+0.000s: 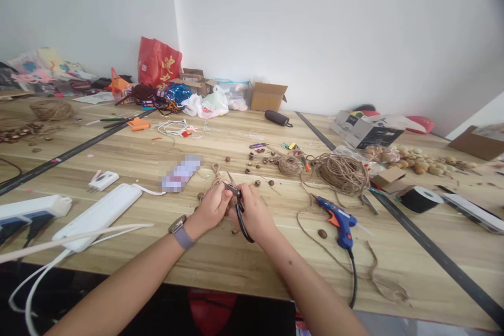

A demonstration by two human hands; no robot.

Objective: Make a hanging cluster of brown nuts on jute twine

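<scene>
Black-handled scissors (244, 226) are in my right hand (255, 212), with their blades apart and angled toward the far left. My left hand (212, 206) is closed right beside the blades. A looped piece of jute twine (216, 169) sticks out beyond its fingers, and the rest is hidden by the hand. Brown nut-like pieces lie close to the hands, among them a round one (228, 159) and a halved one (257, 183).
A blue glue gun (342, 220) and a big twine coil (342, 172) lie to the right. On the left are a white power strip (100, 215) with cables and a phone (181, 173). Bags, a cardboard box (268, 96) and a black speaker (276, 117) stand farther back.
</scene>
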